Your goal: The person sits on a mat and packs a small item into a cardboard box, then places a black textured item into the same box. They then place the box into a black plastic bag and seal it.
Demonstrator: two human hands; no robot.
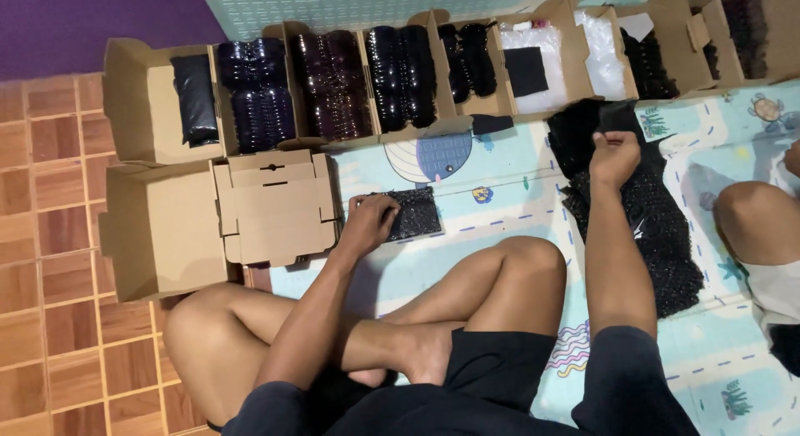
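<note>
I sit cross-legged on a patterned play mat. My left hand rests on a small black bubble-wrapped packet lying on the mat, its fingers pressing on the packet's left end. My right hand reaches forward and pinches the top sheet of a pile of black bubble wrap to my right. A flat folded cardboard box lies just left of the packet.
A row of open cardboard boxes along the far edge holds dark wrapped bundles and white bags. An empty open box stands at left on wooden tiles. Another person's knee is at the right edge.
</note>
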